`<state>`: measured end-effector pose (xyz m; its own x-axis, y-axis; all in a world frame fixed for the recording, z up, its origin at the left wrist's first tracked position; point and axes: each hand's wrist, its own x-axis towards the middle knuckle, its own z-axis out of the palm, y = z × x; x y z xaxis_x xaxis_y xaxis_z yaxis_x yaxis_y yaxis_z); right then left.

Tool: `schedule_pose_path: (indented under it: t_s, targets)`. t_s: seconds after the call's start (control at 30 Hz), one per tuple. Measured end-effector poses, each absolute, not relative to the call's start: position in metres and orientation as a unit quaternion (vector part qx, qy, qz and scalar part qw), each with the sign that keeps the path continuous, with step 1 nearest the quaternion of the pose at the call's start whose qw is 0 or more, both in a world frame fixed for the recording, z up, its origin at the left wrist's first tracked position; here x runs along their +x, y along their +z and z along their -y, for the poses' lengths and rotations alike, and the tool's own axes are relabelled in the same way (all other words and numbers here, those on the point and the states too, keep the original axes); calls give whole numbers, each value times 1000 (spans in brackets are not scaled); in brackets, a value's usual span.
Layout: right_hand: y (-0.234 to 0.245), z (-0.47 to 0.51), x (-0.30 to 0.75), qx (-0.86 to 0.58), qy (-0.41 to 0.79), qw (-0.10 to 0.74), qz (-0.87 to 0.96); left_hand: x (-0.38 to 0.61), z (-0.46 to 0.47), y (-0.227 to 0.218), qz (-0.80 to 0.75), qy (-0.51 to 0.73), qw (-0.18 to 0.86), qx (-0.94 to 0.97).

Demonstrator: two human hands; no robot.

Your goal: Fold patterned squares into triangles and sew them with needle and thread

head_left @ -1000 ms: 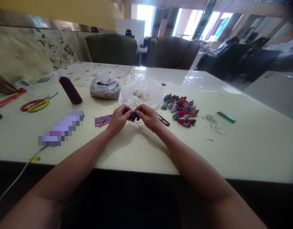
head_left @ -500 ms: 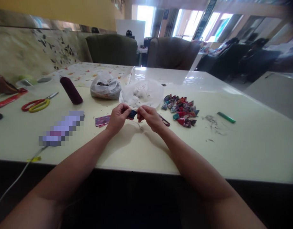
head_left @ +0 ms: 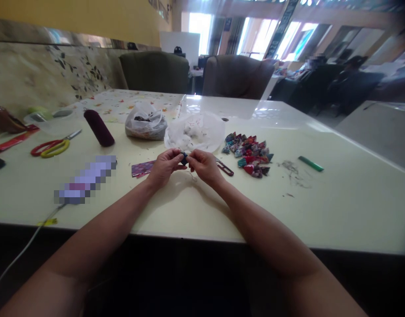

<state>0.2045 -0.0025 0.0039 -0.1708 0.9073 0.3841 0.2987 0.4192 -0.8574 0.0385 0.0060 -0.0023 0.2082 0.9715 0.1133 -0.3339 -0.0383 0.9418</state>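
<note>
Room: big and bright, with windows and soft chairs far behind a pale table.
Blue piece: a tiny dark bit of cloth, held just above the table near its middle, between the two hands.
Left hand: fingers closed in a pinch on the blue piece. It looks so small that a tight pinch is likely the best way to keep it.
Right hand: pinches the other side, with its fingertips meeting the left ones.
Arms: both reach forward and bend in, with wrists low by the table.
Pile: colourful cloth bits close on the right, easy to reach.
Snips: red-handled, just beside the right hand.
Bags: a white bag and a clear bag sit behind the hands.
</note>
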Motion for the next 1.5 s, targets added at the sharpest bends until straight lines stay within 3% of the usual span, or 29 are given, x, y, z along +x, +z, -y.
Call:
schedule_pose_path:
  t_s: [0.27, 0.67, 0.87, 0.97, 1.33, 1.5]
  targets:
    - [4, -7, 211, -393, 384, 486, 679, 35, -10, -6, -325, 510, 566, 560]
    - [7, -7, 214, -429, 354, 438, 706, 33, -11, -3, -325, 477, 514, 635]
    - [3, -11, 214, -490, 354, 468, 644, 30, -13, -5, -407, 572, 307, 642]
    - [-1, -13, 213, -497, 355, 481, 629, 30, -13, -7, -411, 541, 276, 680]
    - [1, -2, 203, -512, 192, 468, 694, 41, -3, -5, -445, 480, 223, 722]
    - [1, -1, 201, -509, 173, 459, 707, 43, -1, -7, -459, 478, 203, 721]
